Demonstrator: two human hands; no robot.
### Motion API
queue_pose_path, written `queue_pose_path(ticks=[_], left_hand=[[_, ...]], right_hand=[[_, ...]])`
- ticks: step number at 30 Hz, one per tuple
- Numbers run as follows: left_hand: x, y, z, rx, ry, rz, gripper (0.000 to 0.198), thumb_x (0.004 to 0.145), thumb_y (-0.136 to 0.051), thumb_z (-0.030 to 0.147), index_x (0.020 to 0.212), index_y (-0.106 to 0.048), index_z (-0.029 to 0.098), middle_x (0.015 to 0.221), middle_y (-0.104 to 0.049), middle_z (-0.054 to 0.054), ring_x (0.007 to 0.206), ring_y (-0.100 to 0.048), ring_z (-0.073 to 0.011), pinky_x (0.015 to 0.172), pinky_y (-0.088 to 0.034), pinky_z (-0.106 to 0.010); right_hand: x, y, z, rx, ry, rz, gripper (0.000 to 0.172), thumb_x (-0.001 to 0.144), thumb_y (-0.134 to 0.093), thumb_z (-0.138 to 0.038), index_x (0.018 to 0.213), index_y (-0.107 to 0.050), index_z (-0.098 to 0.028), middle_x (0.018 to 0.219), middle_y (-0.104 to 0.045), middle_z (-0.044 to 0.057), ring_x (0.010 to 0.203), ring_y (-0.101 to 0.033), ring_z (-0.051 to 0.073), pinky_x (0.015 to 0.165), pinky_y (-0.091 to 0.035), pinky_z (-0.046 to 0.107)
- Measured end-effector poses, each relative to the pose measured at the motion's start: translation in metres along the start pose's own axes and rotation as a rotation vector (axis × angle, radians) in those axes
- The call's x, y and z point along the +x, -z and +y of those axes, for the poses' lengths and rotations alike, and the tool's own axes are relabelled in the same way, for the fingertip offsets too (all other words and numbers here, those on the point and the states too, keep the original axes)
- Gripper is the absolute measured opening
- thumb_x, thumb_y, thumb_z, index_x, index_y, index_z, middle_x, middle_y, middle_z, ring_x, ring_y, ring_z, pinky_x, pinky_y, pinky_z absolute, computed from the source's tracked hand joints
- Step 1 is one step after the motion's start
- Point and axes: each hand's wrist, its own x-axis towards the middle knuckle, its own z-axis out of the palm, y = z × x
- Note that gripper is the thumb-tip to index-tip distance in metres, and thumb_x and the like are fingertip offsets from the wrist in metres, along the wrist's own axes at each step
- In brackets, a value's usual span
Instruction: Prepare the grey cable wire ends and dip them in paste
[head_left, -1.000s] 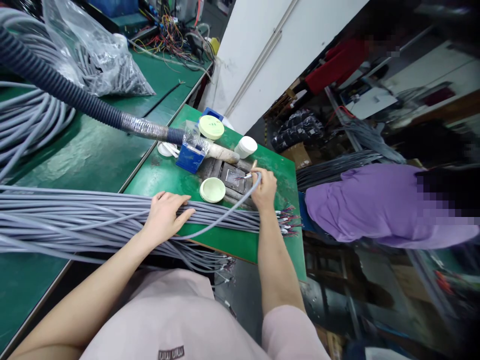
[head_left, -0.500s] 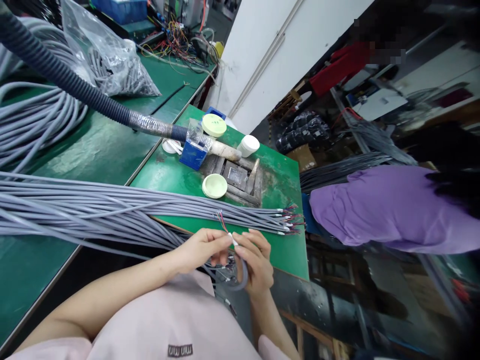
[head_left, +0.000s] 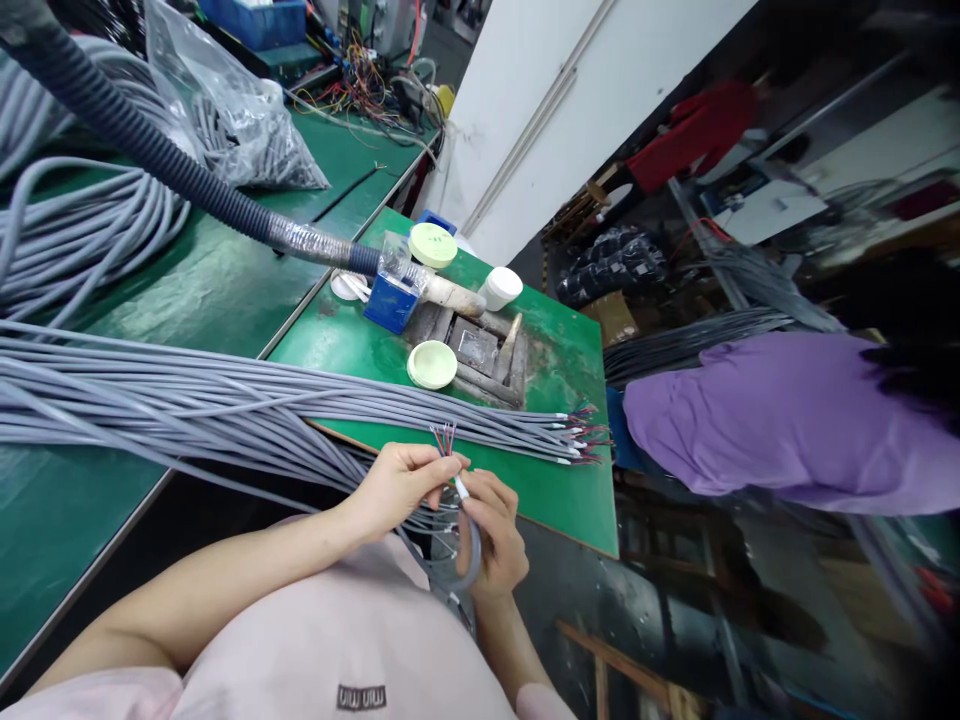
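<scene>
grey cable [head_left: 474, 556] tight in right hand [head_left: 495, 530], its coloured wire ends [head_left: 444, 437] in pinch of left hand [head_left: 397, 485]

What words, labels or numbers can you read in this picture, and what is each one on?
"miu miu", seen upside down, on the pink shirt.
Blue box, pale lid and grey cable: no print that can be read.
</scene>
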Motion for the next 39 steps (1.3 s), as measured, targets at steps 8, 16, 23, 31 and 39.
queue_pose_path(ticks=[8,16,23,31,39], left_hand=[[-0.001,0.002,-0.005,0.154,-0.067,-0.073,0.041,0.077,-0.061,0.047,0.051,-0.058,0.015,0.047,-0.049,0.002,0.049,-0.044,-0.0091,0.051,-0.033,-0.023],[0.003,0.001,-0.002,-0.119,-0.008,0.057,0.031,0.064,-0.075,0.041,0.076,-0.064,0.015,0.057,-0.054,0.003,0.05,-0.043,-0.0064,0.044,-0.03,-0.018],[0.005,0.001,-0.004,-0.135,0.004,0.099,0.028,0.063,-0.076,0.037,0.072,-0.062,0.014,0.057,-0.052,0.004,0.05,-0.043,-0.0052,0.048,-0.033,-0.019],[0.006,0.001,-0.006,-0.116,-0.073,0.123,0.024,0.065,-0.073,0.035,0.069,-0.059,0.016,0.056,-0.053,0.004,0.054,-0.047,-0.0078,0.055,-0.04,-0.022],[0.007,0.002,-0.005,-0.092,-0.122,0.116,0.025,0.068,-0.072,0.037,0.069,-0.06,0.015,0.059,-0.054,0.003,0.056,-0.047,-0.0084,0.057,-0.04,-0.022]], right_hand=[[0.036,0.016,-0.017,0.149,-0.463,-0.157,0.013,0.084,-0.057,-0.03,0.082,-0.067,-0.023,0.058,-0.064,-0.002,0.049,-0.057,0.014,0.049,-0.046,0.025],[0.037,0.01,-0.018,0.187,-0.577,-0.215,0.014,0.084,-0.058,-0.03,0.082,-0.067,-0.02,0.049,-0.056,-0.005,0.04,-0.05,0.01,0.044,-0.04,0.022],[0.045,0.008,-0.017,0.262,-0.608,-0.167,0.015,0.082,-0.061,-0.031,0.092,-0.066,-0.021,0.062,-0.061,-0.003,0.046,-0.052,0.009,0.044,-0.043,0.021],[0.058,0.001,-0.015,0.203,-0.558,-0.095,0.009,0.083,-0.059,-0.029,0.082,-0.065,-0.022,0.074,-0.065,0.0,0.066,-0.06,0.014,0.059,-0.05,0.025],[0.07,-0.002,-0.015,0.186,-0.538,-0.086,0.012,0.082,-0.059,-0.029,0.075,-0.063,-0.021,0.069,-0.06,-0.001,0.062,-0.055,0.012,0.058,-0.046,0.024]])
